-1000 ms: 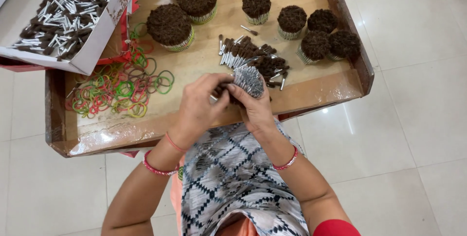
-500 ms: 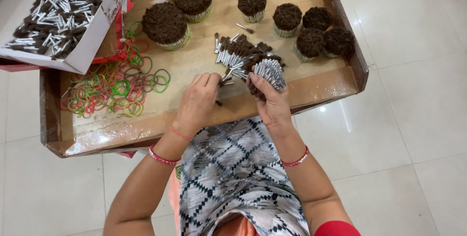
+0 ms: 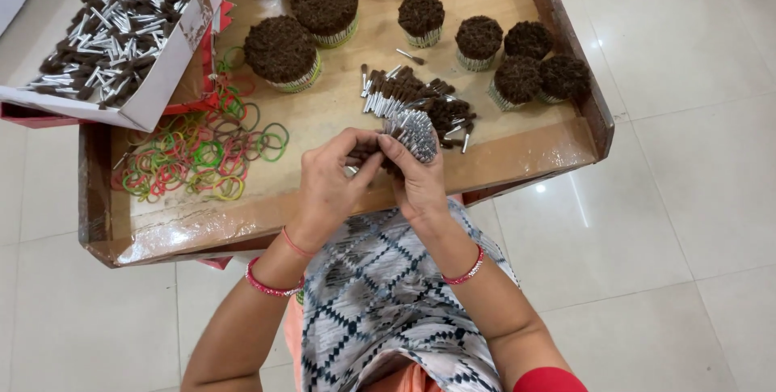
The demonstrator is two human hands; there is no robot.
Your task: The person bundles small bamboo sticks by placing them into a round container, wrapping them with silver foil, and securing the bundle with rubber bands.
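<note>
Right hand (image 3: 420,186) grips a bundle of silver sticks (image 3: 412,135); left hand (image 3: 331,186) pinches its edge. Beyond: wooden tray worktop (image 3: 339,198), white tiled floor (image 3: 687,222) below.

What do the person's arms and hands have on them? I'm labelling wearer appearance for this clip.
Both forearms are bare, with no gloves. The left wrist wears a red beaded bangle plus a thin red thread nearer the left hand. The right wrist wears a red bangle with pale beads. A red sleeve edge shows at the right upper arm.
</note>
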